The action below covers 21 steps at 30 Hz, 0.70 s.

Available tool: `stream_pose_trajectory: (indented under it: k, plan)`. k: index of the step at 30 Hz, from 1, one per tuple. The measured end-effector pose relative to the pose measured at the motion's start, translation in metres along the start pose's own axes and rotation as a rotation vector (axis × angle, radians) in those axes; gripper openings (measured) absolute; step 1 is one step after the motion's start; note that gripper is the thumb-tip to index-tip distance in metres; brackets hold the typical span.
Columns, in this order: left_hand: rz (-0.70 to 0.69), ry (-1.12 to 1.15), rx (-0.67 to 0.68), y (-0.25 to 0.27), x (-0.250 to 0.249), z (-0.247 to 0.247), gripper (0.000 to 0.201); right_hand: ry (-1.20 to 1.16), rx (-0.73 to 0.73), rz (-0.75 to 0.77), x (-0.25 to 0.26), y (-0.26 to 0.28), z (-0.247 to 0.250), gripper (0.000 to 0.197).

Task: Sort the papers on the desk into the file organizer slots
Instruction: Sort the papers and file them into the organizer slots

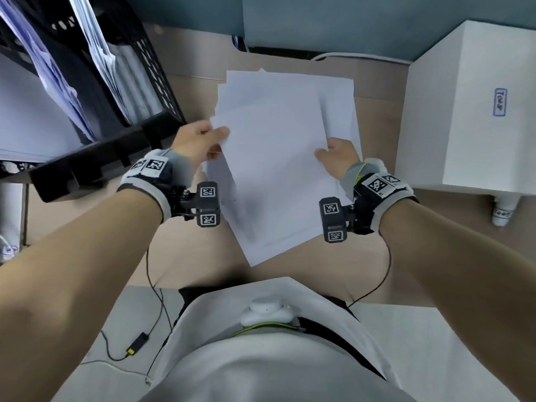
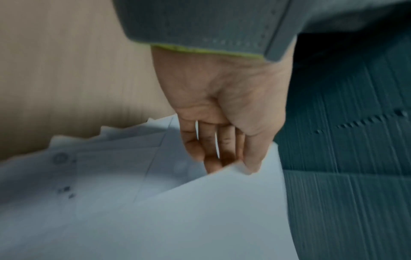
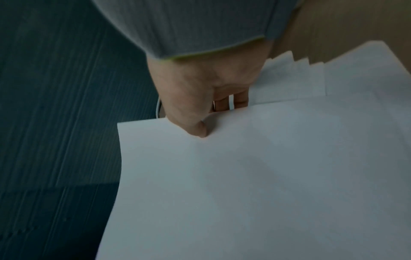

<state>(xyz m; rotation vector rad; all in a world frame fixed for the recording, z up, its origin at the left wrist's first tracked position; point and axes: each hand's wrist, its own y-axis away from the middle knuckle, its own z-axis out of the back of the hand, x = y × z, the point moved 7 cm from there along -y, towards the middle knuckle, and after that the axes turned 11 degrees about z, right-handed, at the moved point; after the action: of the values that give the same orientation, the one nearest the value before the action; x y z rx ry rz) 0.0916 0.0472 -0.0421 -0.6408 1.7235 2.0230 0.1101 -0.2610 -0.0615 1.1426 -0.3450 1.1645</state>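
A loose stack of white papers (image 1: 272,158) is held above the tan desk (image 1: 197,250), its sheets fanned out unevenly. My left hand (image 1: 200,142) pinches the stack's left edge, thumb on top and fingers beneath, as the left wrist view shows on the papers (image 2: 177,211) below the left hand (image 2: 224,140). My right hand (image 1: 336,159) grips the right edge, thumb pressed on the top sheet (image 3: 266,176) under the right hand (image 3: 200,109). The black mesh file organizer (image 1: 116,91) stands at the left, its slots holding several sheets.
A white box (image 1: 464,111) stands on the desk at the right. A teal partition (image 1: 319,21) runs along the back. Cables hang from both wrist bands to my waist. More white paper (image 1: 34,117) lies at the far left under the organizer.
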Motion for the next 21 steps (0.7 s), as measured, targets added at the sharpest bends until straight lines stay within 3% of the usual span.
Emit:
stream_pose_trajectory:
  k: [3,7,11,13,16,21]
  plan:
    - [0.159,0.071,0.078,-0.001,0.024,-0.010,0.014,-0.095,-0.060,-0.070,0.001,-0.002,-0.004,0.024]
    - [0.190,-0.219,0.002,-0.019,0.050,-0.008,0.047,0.149,-0.015,-0.007,0.013,-0.029,-0.008,0.016]
    - [0.155,-0.217,-0.119,-0.019,0.035,-0.003,0.021,0.720,0.029,0.062,0.017,-0.059,0.010,0.062]
    - [0.147,-0.220,-0.170,-0.024,0.030,0.003,0.024,0.890,0.105,0.063,0.010,-0.068,0.014,0.070]
    - [0.152,-0.223,-0.196,-0.029,0.028,0.011,0.017,0.966,0.133,0.062,0.006,-0.073,0.013,0.069]
    - [0.155,-0.204,-0.166,-0.026,0.027,0.017,0.016,0.933,0.193,0.001,0.004,-0.066,0.023,0.045]
